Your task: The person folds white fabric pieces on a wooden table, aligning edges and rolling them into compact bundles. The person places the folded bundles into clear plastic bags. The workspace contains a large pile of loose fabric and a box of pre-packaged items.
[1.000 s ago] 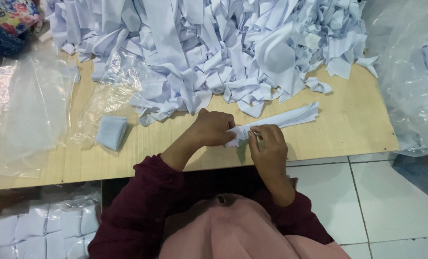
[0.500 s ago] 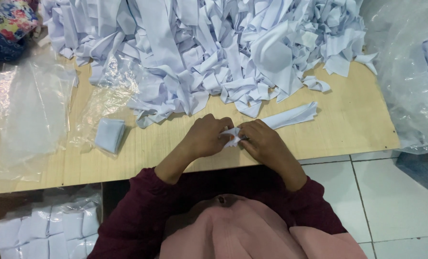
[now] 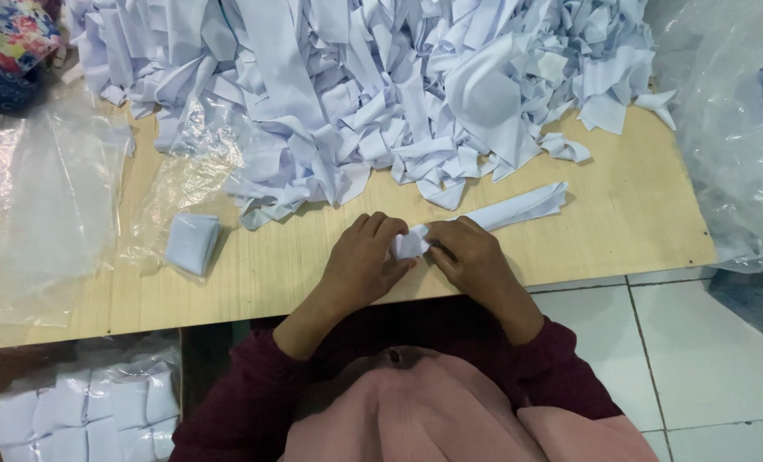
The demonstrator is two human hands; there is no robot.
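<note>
A long white fabric strip lies on the wooden table, running up and to the right from my hands. My left hand and my right hand meet at its near end, both pinching the folded part between thumbs and fingers. One folded white fabric square rests to the left of my left hand, partly on clear plastic.
A large heap of white fabric strips covers the far half of the table. Clear plastic bags lie at the left and a bigger plastic bag at the right. Packed folded squares sit below the table's left edge. White floor tiles lie at right.
My right hand has slid left along the strip to meet the left hand, and the near end of the strip is now folded over between both hands.
</note>
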